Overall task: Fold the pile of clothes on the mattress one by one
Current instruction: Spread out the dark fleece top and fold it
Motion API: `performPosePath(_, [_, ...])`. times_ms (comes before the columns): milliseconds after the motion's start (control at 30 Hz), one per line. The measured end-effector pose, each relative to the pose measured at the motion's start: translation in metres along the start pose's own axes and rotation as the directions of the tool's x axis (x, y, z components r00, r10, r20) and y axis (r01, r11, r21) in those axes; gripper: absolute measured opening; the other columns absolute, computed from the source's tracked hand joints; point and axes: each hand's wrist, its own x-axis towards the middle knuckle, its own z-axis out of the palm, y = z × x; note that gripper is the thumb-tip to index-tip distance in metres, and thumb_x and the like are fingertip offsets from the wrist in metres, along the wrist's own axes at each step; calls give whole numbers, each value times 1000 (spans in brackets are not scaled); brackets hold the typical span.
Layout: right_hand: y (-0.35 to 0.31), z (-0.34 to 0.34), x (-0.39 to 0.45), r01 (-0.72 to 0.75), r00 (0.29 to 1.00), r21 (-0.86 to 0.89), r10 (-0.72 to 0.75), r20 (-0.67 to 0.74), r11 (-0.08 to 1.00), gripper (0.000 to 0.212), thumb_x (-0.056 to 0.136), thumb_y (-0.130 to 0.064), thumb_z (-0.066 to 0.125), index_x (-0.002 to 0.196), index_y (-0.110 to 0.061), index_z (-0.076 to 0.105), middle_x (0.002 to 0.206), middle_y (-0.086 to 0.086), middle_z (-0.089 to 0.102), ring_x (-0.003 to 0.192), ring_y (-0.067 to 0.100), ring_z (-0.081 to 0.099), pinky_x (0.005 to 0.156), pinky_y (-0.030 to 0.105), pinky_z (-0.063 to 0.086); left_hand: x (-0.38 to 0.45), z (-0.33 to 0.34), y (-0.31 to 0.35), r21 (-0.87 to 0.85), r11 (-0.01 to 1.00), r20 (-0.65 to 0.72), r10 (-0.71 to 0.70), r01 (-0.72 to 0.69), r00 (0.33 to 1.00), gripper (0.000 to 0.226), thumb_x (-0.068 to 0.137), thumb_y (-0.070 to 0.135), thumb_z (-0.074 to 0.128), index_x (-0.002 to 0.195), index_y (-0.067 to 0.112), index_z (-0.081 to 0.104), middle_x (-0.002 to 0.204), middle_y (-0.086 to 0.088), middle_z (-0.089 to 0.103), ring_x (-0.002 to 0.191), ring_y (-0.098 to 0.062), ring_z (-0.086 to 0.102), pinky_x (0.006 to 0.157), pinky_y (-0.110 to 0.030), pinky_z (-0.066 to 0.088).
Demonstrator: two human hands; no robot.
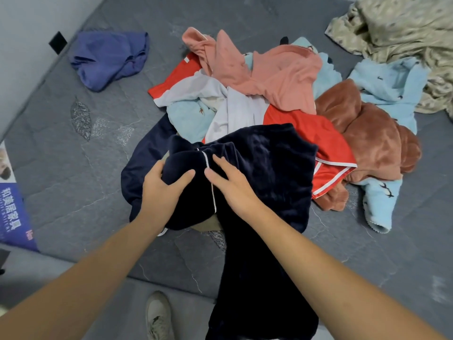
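At the centre of the frame we had both hands on the navy velvet trousers (264,173), which lay atop the near edge of the clothes pile (269,94) on the grey mattress (73,168), one leg trailing off the mattress edge toward the bottom of the frame. Our left hand (163,185) grasped a bunched fold of the trousers, thumb curled over it. Our right hand (231,185) lay released, fingers straight, flat on the fabric just beside the white piping. A purple garment (110,57) sat apart at upper left, a patterned beige blanket (397,28) at upper right, and a shoe (159,315) showed at the bottom
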Motion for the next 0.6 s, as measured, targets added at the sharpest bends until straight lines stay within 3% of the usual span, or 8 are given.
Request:
performPosePath(67, [-10, -7, -5, -115, 993, 308, 108, 40, 944, 94, 77, -72, 76, 155, -30, 45, 155, -11, 51, 141, 1, 47, 118, 29, 40, -10, 14, 17, -3, 1000, 25, 24, -24, 999, 40, 81, 44, 84, 109, 19, 68, 103, -1, 75, 102, -23, 72, 92, -48, 59])
performPosePath(133, [-12, -19, -11, -111, 994, 394, 105, 37, 912, 92, 68, -73, 82, 148, -39, 52, 142, -19, 62, 129, -4, 58, 107, 22, 49, -18, 34, 30, -73, 995, 81, 68, -62, 994, 30, 88, 37, 81, 104, 15, 69, 98, -3, 75, 94, -20, 73, 84, -36, 61])
performPosePath(200, [-9, -27, -14, -75, 997, 430, 76, 14, 900, 84, 68, -66, 87, 142, -39, 57, 134, -14, 68, 125, 5, 64, 107, 32, 52, -23, 51, 40, -160, 986, 139, 75, -52, 988, 12, 100, 27, 68, 103, 15, 71, 95, 2, 75, 88, -12, 71, 77, -27, 58])
performPosePath(333, [8, -57, -24, 9, 988, 515, 73, -138, 857, 63, 75, -46, 91, 126, -21, 66, 124, 8, 74, 119, 26, 70, 107, 51, 53, -30, 84, 50, -188, 982, 284, 63, -9, 957, 29, 111, 18, 43, 122, 14, 70, 120, -9, 71, 106, -21, 68, 96, -42, 56])
performPosePath(467, [28, -90, -38, 23, 956, 549, 141, -256, 836, 32, 84, -22, 85, 113, -15, 74, 108, 13, 78, 104, 31, 75, 89, 41, 62, -35, 111, 50, -66, 987, 431, 159, -145, 888, 32, 110, 11, 43, 133, 18, 65, 132, -1, 68, 121, -14, 66, 109, -41, 49])
performPosePath(533, [37, -106, -44, 10, 934, 548, 189, -305, 836, 25, 88, -16, 80, 113, -13, 75, 106, 13, 78, 102, 31, 76, 89, 43, 63, -38, 123, 51, -16, 971, 497, 216, -240, 841, 37, 107, 4, 46, 137, 18, 62, 134, 2, 66, 125, -11, 63, 111, -36, 47])
performPosePath(600, [43, -121, -48, -4, 915, 543, 222, -338, 840, 23, 91, -14, 76, 115, -12, 75, 108, 12, 78, 104, 30, 75, 96, 48, 60, -39, 134, 50, 69, 892, 511, 353, -446, 784, 40, 103, 0, 52, 138, 18, 62, 133, 5, 64, 128, -11, 60, 110, -35, 47])
